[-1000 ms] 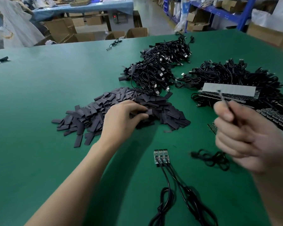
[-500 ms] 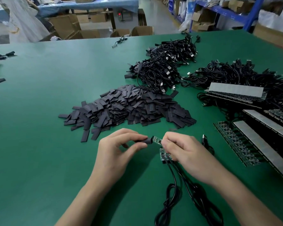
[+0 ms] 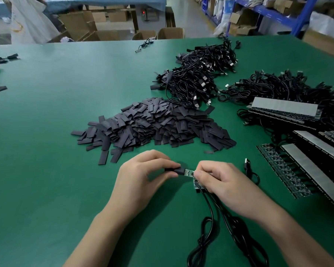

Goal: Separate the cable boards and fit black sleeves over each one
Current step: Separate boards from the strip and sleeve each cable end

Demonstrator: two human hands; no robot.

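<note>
My left hand [image 3: 143, 176] pinches a black sleeve [image 3: 175, 170] between thumb and fingers. My right hand [image 3: 220, 182] pinches a small green cable board [image 3: 188, 172], whose free end sits at the sleeve's mouth. Under my right fingers more joined green boards [image 3: 198, 186] lie on the mat, partly hidden, with black cables [image 3: 210, 218] trailing toward me. A big pile of loose black sleeves [image 3: 152, 124] lies just beyond my hands.
Heaps of black USB cables [image 3: 197, 78] lie at the back right. Strips of joined boards with grey backing [image 3: 285, 106] are stacked along the right edge. A loose USB plug [image 3: 248, 164] lies right of my hand. The green mat [image 3: 56, 151] covers the table; cardboard boxes stand behind.
My left hand left the sleeve pile with one sleeve. My right hand came down with a board, and the two now meet above the mat, board end at the sleeve.
</note>
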